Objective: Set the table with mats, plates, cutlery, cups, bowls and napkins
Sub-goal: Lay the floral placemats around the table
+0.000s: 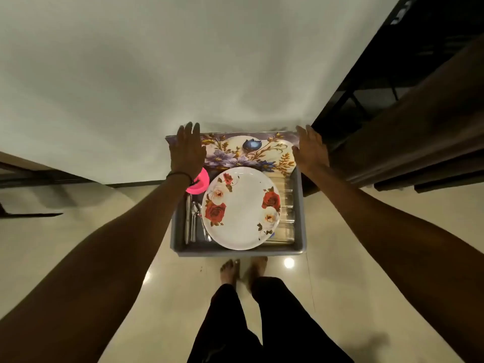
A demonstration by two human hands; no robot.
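Nearest, black trousers (235,323) and bare feet (230,271) on a glossy floor (340,284); just beyond the toes, a grey tub (235,253) — inside it a white rose-patterned plate (241,208) in the middle, cutlery (192,221) along the left wall, clear glasses (286,218) along the right, a pink cup (200,183) behind the cutlery; across the far end, floral mats (246,153). Left hand (187,150) laid flat on the mats' left corner, fingers straight, gripping nothing; right hand (311,150) likewise at the right corner — fingers stretched out, uncurled. Beyond, a white table (183,61); at right, a dark chair (406,113).
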